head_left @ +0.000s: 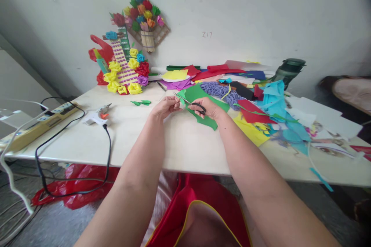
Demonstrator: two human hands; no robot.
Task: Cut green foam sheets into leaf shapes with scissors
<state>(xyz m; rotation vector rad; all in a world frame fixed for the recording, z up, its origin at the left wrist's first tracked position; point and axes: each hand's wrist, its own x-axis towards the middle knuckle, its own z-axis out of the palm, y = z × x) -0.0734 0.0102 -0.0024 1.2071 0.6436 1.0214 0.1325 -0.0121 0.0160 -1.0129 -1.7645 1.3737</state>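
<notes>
My right hand (209, 109) is wrapped round black-handled scissors (199, 109), whose blades point left toward my other hand. With its fingers pinched together, my left hand (165, 107) holds a small green paper piece (182, 100) beside the blades. Whether the blades are touching this piece I cannot tell. A large green paper sheet (199, 93) with a cut edge lies on the table behind and under my right hand. Several small green paper leaves (141, 102) rest to the left of my left hand.
On the left are a glue gun (97, 116) with a black cord and a power strip (43, 121). Paper flowers (135, 63) on a woven stand are at the back left. Coloured papers, purple yarn (222, 92) and a dark bottle (288, 71) fill the back and right.
</notes>
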